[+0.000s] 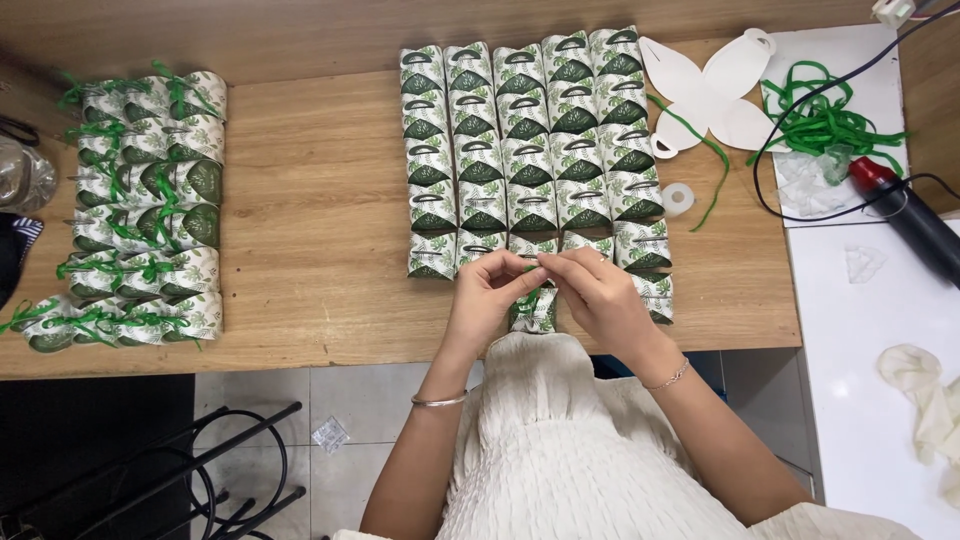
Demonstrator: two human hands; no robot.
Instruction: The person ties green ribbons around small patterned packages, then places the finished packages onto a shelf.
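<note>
Lower centre of frame: my left hand (487, 290) and right hand (600, 295) pinch a green ribbon (527, 296) closed over a leaf-print box (535, 312) at the table (320, 230) edge, mid-tie I judge, next needing a snug pull (box contents can't be seen).

Premises present as a small craft workbench in a home or small shop: wooden table (320, 230) bearing rows of leaf-print gift boxes (530, 150), ribboned finished boxes (140, 210), flat blanks (710, 90), loose green ribbon (825, 120), tiled floor (330, 400) beneath.
</note>
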